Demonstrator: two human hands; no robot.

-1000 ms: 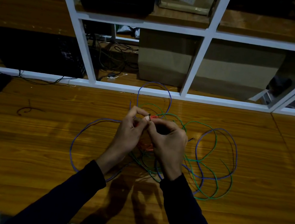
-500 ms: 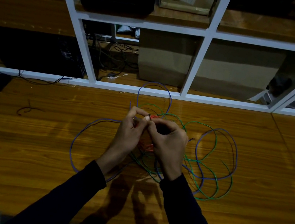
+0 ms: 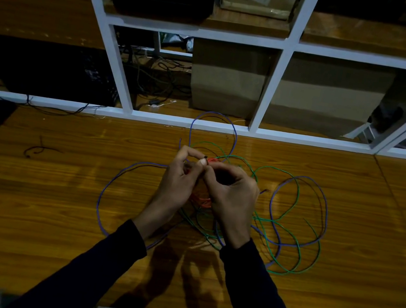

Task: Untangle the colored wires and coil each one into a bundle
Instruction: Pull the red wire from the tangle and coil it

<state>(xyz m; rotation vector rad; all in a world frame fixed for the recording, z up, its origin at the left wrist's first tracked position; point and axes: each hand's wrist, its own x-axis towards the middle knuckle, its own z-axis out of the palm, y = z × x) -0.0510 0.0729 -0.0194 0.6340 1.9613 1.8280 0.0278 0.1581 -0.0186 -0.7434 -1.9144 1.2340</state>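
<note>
Above the glossy wooden surface (image 3: 53,195), the left hand (image 3: 178,179) and right hand (image 3: 232,194) meet, each grip pinching the thin orange-red wire (image 3: 212,160) at its fingertips. Loose loops of thin purple wire (image 3: 105,191) and thin green wire (image 3: 294,197) lie tangled beneath and beside them.

The table (image 3: 53,195) is glossy orange-brown wood with darker grain streaks. On it lie a purple wire (image 3: 105,191), a green wire (image 3: 294,197) and, between the hands, an orange-red wire (image 3: 212,160) with a black tip. A short black wire scrap (image 3: 37,149) lies at left. The sleeves (image 3: 265,300) are dark navy. The far shelf frame (image 3: 266,94) is white, with brown cardboard boxes (image 3: 228,82) behind it.
</note>
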